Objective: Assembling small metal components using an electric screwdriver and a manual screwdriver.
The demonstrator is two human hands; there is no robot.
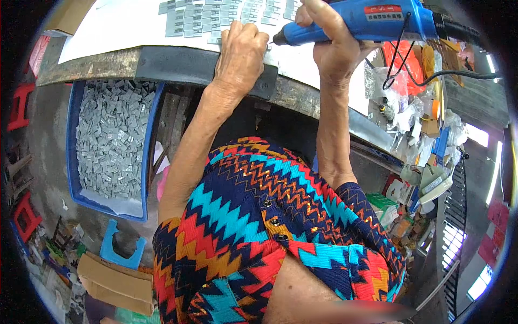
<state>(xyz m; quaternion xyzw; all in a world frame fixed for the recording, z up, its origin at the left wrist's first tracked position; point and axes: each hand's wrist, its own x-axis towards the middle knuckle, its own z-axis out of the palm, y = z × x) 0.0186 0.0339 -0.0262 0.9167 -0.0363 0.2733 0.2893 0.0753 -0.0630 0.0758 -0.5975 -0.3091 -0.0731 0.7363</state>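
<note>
My right hand point(337, 38) is wrapped round a blue electric screwdriver point(359, 22), held almost level with its dark tip pointing left. That tip is close to the fingertips of my left hand point(241, 56), at the table's near edge. The left fingers are bent and pressed together; what they pinch, if anything, is hidden behind them. Just beyond, rows of small flat grey plastic pieces point(208, 19) lie on the white-covered table point(121, 29). A black cable runs from the screwdriver's back end to the right.
A blue bin point(147, 178) full of similar grey pieces stands below the table on the left. Red stools point(20, 107), a light-blue stool point(123, 248) and a cardboard box point(116, 283) are on the floor. Plastic bags point(402, 116) and clutter crowd the right.
</note>
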